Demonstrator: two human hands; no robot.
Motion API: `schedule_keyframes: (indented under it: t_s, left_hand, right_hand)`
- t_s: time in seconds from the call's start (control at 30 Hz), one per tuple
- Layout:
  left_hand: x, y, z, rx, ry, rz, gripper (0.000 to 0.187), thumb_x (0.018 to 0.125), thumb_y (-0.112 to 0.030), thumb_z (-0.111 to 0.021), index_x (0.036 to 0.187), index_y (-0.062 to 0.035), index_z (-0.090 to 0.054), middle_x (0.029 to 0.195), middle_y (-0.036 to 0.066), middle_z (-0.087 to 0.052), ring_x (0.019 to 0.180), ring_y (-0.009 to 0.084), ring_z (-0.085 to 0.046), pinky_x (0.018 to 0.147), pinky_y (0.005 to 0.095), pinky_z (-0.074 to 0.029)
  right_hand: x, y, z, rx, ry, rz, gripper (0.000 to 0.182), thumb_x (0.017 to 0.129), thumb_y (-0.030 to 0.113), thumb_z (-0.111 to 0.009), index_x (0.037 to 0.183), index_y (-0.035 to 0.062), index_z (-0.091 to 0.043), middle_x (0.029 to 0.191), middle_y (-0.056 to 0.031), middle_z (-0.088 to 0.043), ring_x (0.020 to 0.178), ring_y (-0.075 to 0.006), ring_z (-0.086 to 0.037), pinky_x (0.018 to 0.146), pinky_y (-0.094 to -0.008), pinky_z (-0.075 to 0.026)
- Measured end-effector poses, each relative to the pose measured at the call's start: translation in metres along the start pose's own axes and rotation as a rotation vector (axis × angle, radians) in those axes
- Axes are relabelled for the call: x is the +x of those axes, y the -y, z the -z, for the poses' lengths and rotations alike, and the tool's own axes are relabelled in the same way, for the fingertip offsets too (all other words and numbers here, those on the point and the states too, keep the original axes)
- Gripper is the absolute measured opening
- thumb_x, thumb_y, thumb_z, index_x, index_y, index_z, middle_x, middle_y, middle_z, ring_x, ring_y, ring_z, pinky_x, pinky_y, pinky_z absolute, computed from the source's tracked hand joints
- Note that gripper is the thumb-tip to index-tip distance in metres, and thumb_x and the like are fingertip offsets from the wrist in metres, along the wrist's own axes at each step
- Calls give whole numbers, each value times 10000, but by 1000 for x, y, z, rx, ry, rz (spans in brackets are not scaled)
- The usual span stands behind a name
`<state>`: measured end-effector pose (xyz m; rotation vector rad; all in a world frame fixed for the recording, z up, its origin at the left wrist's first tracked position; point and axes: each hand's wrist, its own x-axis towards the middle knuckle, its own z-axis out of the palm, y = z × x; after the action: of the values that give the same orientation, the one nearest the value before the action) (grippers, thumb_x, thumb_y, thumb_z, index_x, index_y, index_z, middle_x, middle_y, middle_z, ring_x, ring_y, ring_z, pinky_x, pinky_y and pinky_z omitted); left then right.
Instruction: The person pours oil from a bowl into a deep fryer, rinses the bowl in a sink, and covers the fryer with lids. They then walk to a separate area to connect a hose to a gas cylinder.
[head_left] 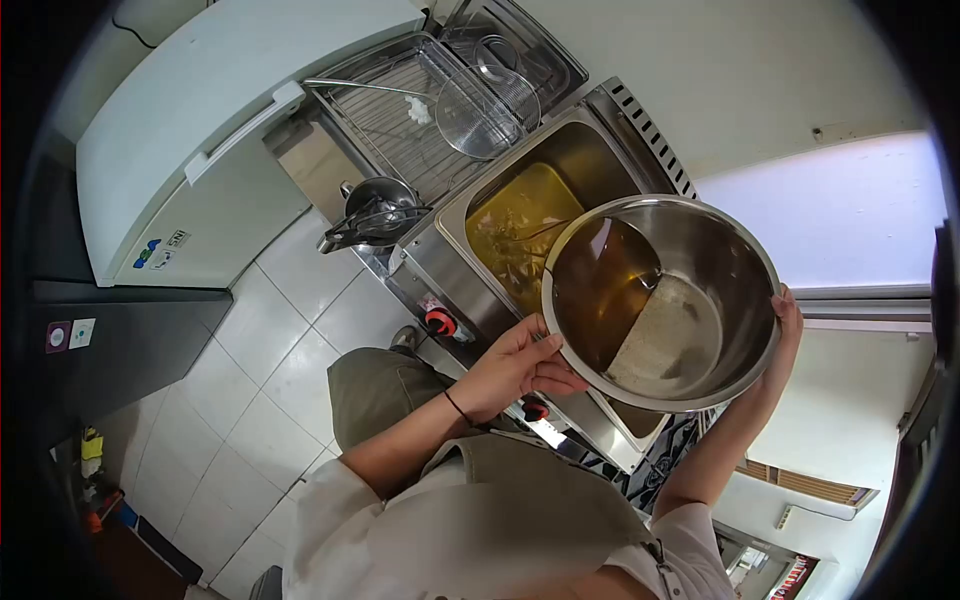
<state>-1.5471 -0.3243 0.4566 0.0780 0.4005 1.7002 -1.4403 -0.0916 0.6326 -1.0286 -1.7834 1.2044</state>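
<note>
The L hand (pixel 525 368) held the near edge of a big metal bowl (pixel 735 290), w/ the thumb by the rim & the other fingers down under it. The R hand (pixel 790 318) held the far side, w/ fingers up at the rim. I can't tell how its thumb sat. So both grips were full, w/ 1 bowl btwn them. A thin black band (pixel 456 406) went round the L wrist.

The bowl was up off the metal cooker & tipped to the L hand's side. Brown liquid (pixel 600 290) sat in the low part, & the rest of the bottom was wet & shiny. Past the L hand, by the low rim, was a deep metal tank (pixel 590 160) w/ yellow liquid (pixel 515 225) in it, all wavy. A thin dark line (pixel 545 228) went from the rim over the tank.

1 red knob (pixel 438 321) was to the left of the L hand, & a dark red knob (pixel 535 410) was just below it. Farther off, past the tank, a round mesh strainer (pixel 480 115) lay on a wire rack (pixel 375 115) w/ a white lump (pixel 418 110) nr it. A small metal pot (pixel 380 200) was btwn the rack & the red knob.
</note>
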Motion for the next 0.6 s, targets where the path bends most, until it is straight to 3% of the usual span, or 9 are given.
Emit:
schedule_keyframes:
  t_s: [0.1, 0.6]
  left_hand:
    - [-1, -1, 0, 2, -6, 8, 214, 961, -205, -392, 1131, -74, -398, 995, 103, -602, 849, 219, -652, 704, 259, -539]
    - [-2, 3, -2, 2, -14, 51, 270, 962, -227, -387, 1186, -77, -372, 1027, 109, -584, 884, 256, -641, 747, 298, -536]
  right_hand:
    - [10, -5, 10, 38, 182, 15, 175, 816, 163, -522, 862, -4, -544, 791, -46, -574, 690, -105, -523, 655, -214, -422]
    - [6, 15, -12, -20, 211, 68, 93, 813, 120, -514, 751, 55, -491, 691, 11, -518, 597, -53, -444, 586, -174, -361]
